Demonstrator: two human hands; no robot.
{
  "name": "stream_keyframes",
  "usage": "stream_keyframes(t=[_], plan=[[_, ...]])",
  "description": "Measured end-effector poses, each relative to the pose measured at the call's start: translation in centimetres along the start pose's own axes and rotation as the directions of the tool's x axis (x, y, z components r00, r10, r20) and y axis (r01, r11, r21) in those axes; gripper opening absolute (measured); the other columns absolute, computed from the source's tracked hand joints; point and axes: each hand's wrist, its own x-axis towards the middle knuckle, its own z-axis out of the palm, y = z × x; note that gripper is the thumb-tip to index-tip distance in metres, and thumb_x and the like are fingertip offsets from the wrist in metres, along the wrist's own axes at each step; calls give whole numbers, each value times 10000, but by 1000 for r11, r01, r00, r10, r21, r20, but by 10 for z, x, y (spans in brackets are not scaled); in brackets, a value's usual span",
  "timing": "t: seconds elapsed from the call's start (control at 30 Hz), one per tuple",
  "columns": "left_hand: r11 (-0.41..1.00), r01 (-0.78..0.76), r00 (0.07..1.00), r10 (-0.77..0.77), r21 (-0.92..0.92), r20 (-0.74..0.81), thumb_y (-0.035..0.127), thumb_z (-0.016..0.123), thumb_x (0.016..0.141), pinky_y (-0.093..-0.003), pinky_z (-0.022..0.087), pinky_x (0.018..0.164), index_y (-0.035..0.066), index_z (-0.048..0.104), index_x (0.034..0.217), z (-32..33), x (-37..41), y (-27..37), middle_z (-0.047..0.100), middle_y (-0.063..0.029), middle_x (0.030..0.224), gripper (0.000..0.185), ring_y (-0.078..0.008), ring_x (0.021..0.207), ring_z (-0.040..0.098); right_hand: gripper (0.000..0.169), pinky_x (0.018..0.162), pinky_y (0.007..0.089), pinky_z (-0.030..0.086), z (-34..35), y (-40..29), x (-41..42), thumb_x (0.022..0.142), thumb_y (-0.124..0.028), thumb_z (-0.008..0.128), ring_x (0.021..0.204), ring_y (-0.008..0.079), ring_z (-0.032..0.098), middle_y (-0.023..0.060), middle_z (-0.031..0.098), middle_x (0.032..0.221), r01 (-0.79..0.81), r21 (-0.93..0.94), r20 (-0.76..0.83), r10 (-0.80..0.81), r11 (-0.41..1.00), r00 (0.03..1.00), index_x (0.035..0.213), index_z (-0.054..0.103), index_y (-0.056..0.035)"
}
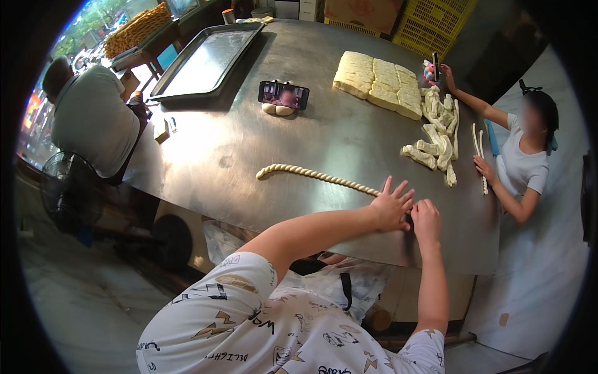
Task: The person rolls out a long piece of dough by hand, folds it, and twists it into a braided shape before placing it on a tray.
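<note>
A long twisted dough rope (317, 175) curves across the metal table (205, 145) in front of me. My left hand (391, 205) lies over its right-hand end, palm down with the fingers spread. Just to the right, my right hand (426, 217) is close beside it with curled fingers. Whether the right fingers pinch the dough cannot be seen, as the hands hide that end of the rope.
Beyond my hands lie loose dough strips (437, 145) and a scored dough slab (378, 84). A phone (283, 95) stands mid-table; a large tray (210, 61) sits back left. At right, a person (528, 140) touches thin dough strands (478, 145); another person (93, 117) sits left.
</note>
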Motion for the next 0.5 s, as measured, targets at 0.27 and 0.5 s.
stream_keyframes(t=[0.27,0.5], plan=[[913,-374,926,360,-162,-110,608,620,1065,-539,91,1411,32,353,1730,31,-126,-10,324,-152,1820,920,-314,1721,201,231,1009,449,573,-7,-55,-96,945,-59,727,1234,303,675,90,727,1303,201,67,-74,-196,977,978,1168,775,-23],[718,638,718,-422,280,-553,274,711,1035,-587,365,1280,93,693,1353,-11,-288,-201,696,-150,1388,366,-381,1468,563,167,927,468,604,-9,-67,-73,960,-39,701,1119,344,707,121,752,1197,198,180,-99,-182,964,978,1124,726,-28]])
